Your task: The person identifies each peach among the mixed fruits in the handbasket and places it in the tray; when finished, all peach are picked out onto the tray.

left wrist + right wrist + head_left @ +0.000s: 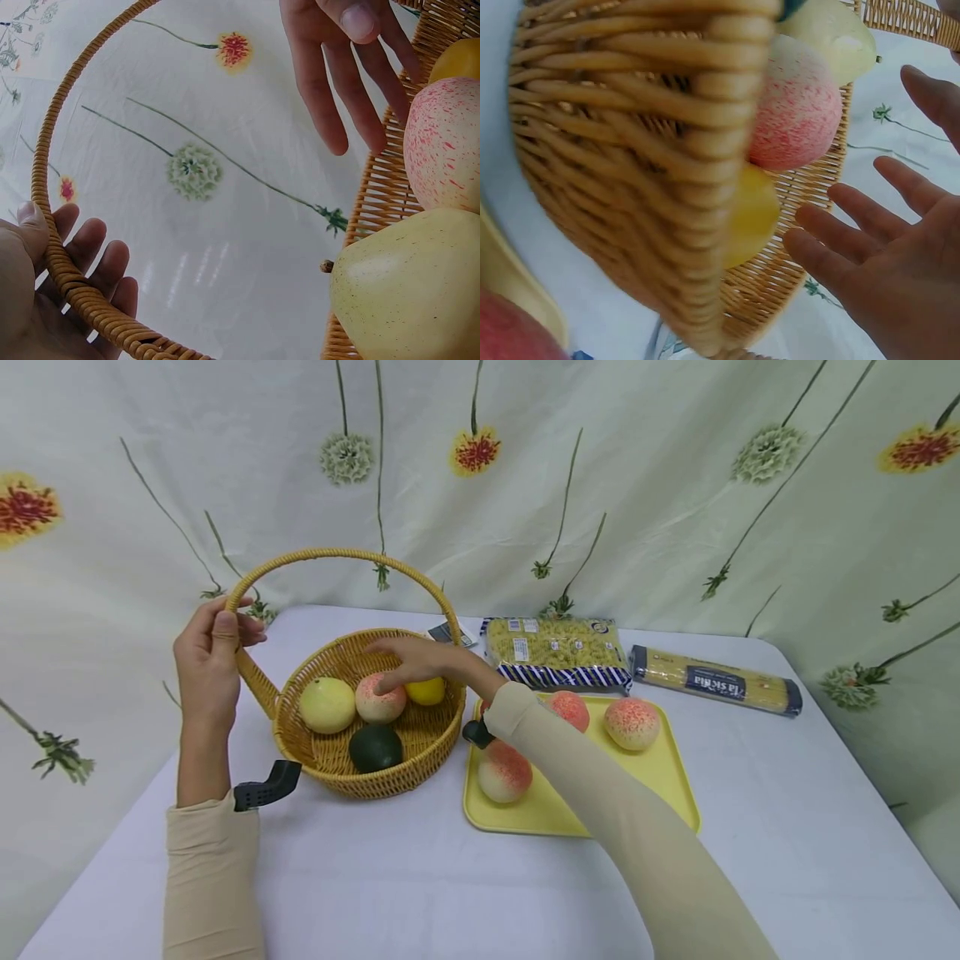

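Observation:
A woven basket (420, 768) stands on the table with its tall handle (330, 553) raised. My left hand (210, 652) holds the handle's left side, the thumb (31, 225) in front and the fingers behind. Over the basket is my right hand (427, 662), fingers spread and nothing in its grasp. Inside lie a pink-speckled peach (372, 703), a pale yellow-green fruit (327, 706) with a short stem, a dark green avocado-like fruit (376, 748) and a yellow fruit (426, 693). The right wrist view shows the right hand apart from the peach (795, 105).
Right of the basket, a yellow tray (525, 827) bears several peaches (632, 724), partly hidden by the right sleeve. Behind it lie a bag of short pasta (558, 647) and a spaghetti pack (716, 681). A floral cloth (660, 527) hangs behind the table.

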`<action>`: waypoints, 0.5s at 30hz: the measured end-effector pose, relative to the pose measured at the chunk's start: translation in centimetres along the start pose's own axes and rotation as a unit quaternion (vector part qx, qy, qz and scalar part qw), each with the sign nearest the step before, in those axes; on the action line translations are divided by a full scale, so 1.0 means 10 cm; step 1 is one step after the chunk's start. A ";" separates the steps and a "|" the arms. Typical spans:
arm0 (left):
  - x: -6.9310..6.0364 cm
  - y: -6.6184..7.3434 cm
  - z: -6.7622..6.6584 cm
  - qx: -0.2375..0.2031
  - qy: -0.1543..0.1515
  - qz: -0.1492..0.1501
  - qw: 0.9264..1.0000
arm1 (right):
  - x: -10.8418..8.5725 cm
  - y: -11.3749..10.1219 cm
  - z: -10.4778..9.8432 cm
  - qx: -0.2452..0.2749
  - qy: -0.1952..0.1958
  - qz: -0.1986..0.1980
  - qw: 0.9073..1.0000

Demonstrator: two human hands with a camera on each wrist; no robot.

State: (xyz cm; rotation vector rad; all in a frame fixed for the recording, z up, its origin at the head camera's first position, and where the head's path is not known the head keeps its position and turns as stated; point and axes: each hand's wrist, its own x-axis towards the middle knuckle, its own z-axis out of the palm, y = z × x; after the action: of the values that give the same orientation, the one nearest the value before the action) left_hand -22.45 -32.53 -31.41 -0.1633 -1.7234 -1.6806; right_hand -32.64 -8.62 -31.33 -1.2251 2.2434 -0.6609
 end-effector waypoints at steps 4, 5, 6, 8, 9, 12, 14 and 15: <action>0.00 0.00 0.00 0.001 -0.002 -0.002 1.000 | 0.07 -0.07 -0.04 -0.016 -0.016 0.014 1.000; 0.00 0.00 0.00 0.001 -0.001 -0.002 1.000 | 0.09 -0.08 -0.05 -0.020 -0.018 0.014 1.000; 0.00 -0.01 0.00 0.001 -0.001 -0.002 1.000 | 0.10 -0.09 -0.05 -0.022 -0.020 0.014 0.999; 0.00 0.00 0.00 -0.002 -0.001 -0.003 1.000 | 0.11 -0.11 -0.06 -0.026 -0.025 0.015 0.999; 0.00 -0.01 0.00 -0.003 -0.001 -0.003 1.000 | 0.11 -0.11 -0.06 -0.031 -0.028 0.014 0.999; 0.01 -0.01 -0.01 -0.008 -0.001 -0.003 1.000 | 0.11 -0.11 -0.04 -0.045 -0.036 0.010 0.998; 0.01 -0.01 -0.01 -0.004 -0.001 -0.002 1.000 | 0.12 -0.10 -0.02 -0.055 -0.040 0.012 0.998; 0.01 -0.01 -0.02 -0.005 -0.001 -0.001 1.000 | 0.13 -0.10 -0.02 -0.058 -0.041 0.013 0.997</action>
State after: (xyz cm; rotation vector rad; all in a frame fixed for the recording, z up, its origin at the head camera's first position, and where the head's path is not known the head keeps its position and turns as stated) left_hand -22.48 -32.71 -31.45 -0.1667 -1.7173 -1.6907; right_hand -32.74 -10.16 -30.85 -1.2512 2.2528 -0.4680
